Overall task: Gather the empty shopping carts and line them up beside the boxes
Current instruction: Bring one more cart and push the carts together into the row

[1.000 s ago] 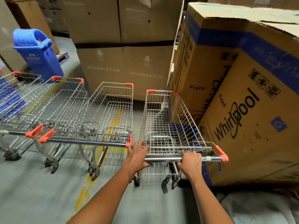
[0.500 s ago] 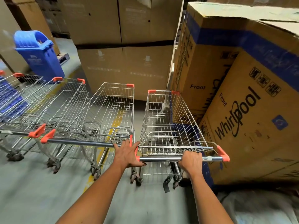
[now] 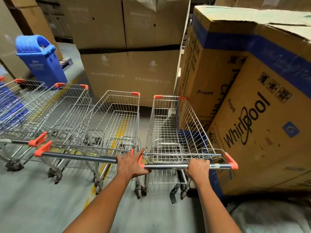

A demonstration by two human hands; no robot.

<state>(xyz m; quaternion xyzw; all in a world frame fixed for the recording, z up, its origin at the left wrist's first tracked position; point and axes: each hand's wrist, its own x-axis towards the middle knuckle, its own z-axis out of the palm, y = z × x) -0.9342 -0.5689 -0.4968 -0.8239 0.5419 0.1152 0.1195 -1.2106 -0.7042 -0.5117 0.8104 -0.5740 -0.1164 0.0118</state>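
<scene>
The rightmost empty wire cart (image 3: pixel 176 132) stands close beside the Whirlpool box (image 3: pixel 262 125). My right hand (image 3: pixel 197 169) is closed around its steel handle (image 3: pixel 168 166) near the right end. My left hand (image 3: pixel 133 163) lies across the spot where that handle's orange end meets the handle of the neighbouring empty cart (image 3: pixel 116 125). Its fingers are stretched forward and the thumb hooks under the right cart's bar. Two more carts, one (image 3: pixel 67 106) and another (image 3: pixel 21 101), stand in a row further left.
Tall cardboard boxes (image 3: pixel 127 68) close off the space ahead, and another box (image 3: pixel 210 68) stands behind the Whirlpool one. A blue bin (image 3: pixel 40 63) is at back left. A yellow line (image 3: pixel 121 132) runs along the grey floor. A white sack (image 3: pixel 272 217) lies at bottom right.
My left hand has slid left off the rightmost cart's handle to the junction with the neighbouring cart's handle. The two handles now nearly touch. My right hand kept its grip.
</scene>
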